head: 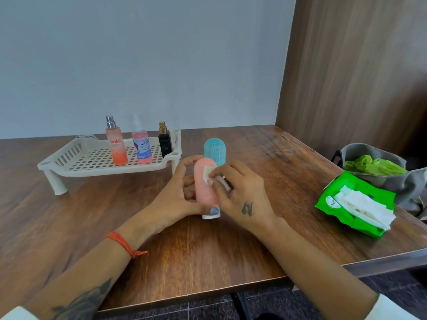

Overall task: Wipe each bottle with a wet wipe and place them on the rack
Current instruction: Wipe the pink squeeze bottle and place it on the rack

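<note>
My left hand (178,195) grips a pink bottle (203,188) with a white cap, held upright over the table's middle. My right hand (240,190) pinches a white wet wipe (208,175) against the bottle's upper side. A blue bottle (215,151) stands just behind the pink one. On the cream slotted rack (76,158) at the back left stand three bottles: an orange spray bottle (116,144), a pink spray bottle with a blue label (141,146) and a small black perfume bottle (164,142).
A green pack of wet wipes (355,204) lies open at the right with white wipes sticking out. Behind it sits a grey bag (392,181) holding a green plastic bag (374,166). The wooden table (208,250) ends at a wall and a wood panel.
</note>
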Motion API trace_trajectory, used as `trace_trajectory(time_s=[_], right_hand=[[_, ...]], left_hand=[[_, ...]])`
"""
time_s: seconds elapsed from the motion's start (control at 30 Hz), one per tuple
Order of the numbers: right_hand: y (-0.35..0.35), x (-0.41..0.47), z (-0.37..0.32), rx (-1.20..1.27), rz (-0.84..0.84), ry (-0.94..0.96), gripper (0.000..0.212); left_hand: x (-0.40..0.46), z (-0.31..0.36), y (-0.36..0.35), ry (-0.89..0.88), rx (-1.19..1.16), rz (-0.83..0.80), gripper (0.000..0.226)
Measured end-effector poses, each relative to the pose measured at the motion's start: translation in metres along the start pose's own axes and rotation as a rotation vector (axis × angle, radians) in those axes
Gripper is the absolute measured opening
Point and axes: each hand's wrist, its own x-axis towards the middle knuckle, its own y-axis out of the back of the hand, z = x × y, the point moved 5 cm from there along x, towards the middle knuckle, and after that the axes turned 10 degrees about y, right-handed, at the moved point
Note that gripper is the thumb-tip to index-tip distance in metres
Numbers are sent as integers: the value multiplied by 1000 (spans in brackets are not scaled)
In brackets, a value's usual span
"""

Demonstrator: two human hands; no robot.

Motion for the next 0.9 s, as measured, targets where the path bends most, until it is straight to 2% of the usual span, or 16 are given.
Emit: trace_trajectory(time_s=[0.13, 0.23, 0.33, 0.47, 0.57, 0.7, 0.8, 0.87, 0.9], right_hand=[[3, 0, 17, 12, 71, -208, 9], [9, 3, 9, 104, 129, -88, 12], [1, 2, -5, 192, -49, 61, 15], [-3, 2, -4, 217, -146, 59, 18], [-3, 2, -3, 216, -166, -5, 18], [-5, 0, 8, 142, -178, -169, 6], [-2, -3, 18, 145, -104, -294, 14], [4, -1, 21, 186, 31, -351, 9], [6, 0, 21, 201, 81, -362, 16]], left_hand=[[1, -1, 0, 5, 37, 8, 92], [1, -2, -1, 18, 20, -6, 93], [0, -2, 0, 21, 22, -25, 93], [-1, -2, 0, 30, 51, -17, 94], [-1, -1, -1, 29, 32, -20, 95], [0, -2, -1, 37, 27, -26, 99], [-1, -2, -2, 31, 44, -29, 98], [-1, -2, -2, 32, 49, -32, 98], [-1, -1, -2, 34, 50, -36, 98]])
